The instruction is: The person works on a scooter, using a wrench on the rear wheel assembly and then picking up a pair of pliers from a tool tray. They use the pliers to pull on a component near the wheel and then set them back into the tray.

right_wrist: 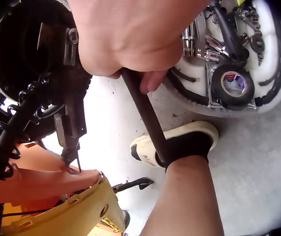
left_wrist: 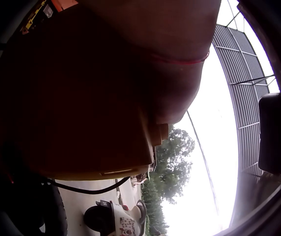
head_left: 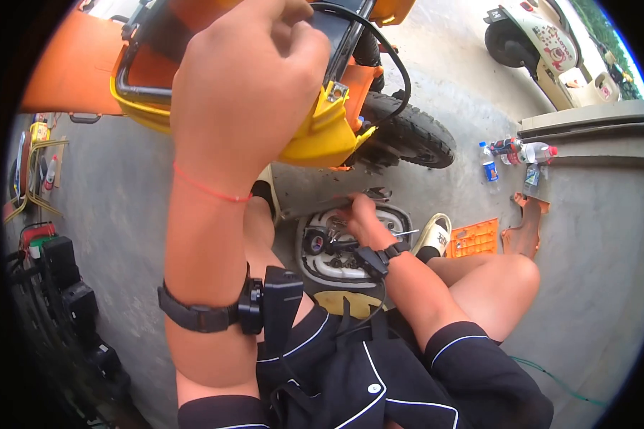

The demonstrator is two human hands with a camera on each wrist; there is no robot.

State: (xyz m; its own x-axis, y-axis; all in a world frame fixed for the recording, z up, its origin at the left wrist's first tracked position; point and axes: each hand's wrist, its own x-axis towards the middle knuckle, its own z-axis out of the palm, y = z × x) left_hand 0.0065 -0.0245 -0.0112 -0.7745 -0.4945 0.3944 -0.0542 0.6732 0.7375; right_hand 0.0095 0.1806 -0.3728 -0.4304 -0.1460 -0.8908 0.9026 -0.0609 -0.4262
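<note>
My left hand [head_left: 247,93], with a red string at the wrist, is raised over the orange and yellow bodywork [head_left: 318,139] of a two-wheeler. Its fingers bend at the top of the head view, their tips hidden; I cannot tell whether they grip the bodywork. Low down, my right hand [right_wrist: 125,39] grips a long dark bar [right_wrist: 149,118] that slants past a sandalled foot. Beside that hand is a pale moulded tray [head_left: 300,261] of tools. A roll of black tape [right_wrist: 233,86] and chrome sockets [right_wrist: 188,39] lie in it.
Ahead is the vehicle's black tyre [head_left: 415,136]. Orange plastic panels [head_left: 474,238] and several bottles [head_left: 489,163] lie on the concrete to the right. Black boxes [head_left: 75,300] line the left side. A white scooter [head_left: 540,39] stands farther back.
</note>
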